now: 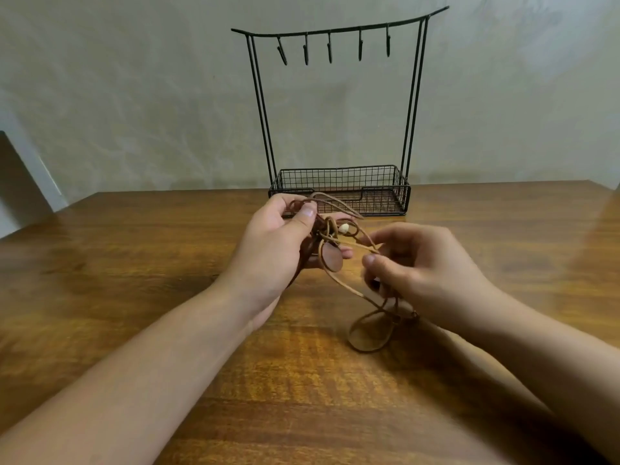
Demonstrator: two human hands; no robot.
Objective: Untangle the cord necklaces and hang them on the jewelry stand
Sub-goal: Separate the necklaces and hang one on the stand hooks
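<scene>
Above the wooden bench (167, 330), your left hand (275, 250) bunches the tangled brown cord necklaces (330, 236) while your right hand (419, 270) pinches one strand, untangling underway; next, work it free toward the empty black wire jewelry stand (339, 182).

Jewelry stand (339, 105): black wire throughout, basket (342, 186) done in a square grid mesh. Cord necklaces (339, 250): tan to reddish-brown cords, with one white bead (343, 228) and a reddish-brown disc pendant (332, 258). Table (134, 263): warm brown wood, darker grain streaking seen. Wall (134, 95): mottled grey-beige.
</scene>
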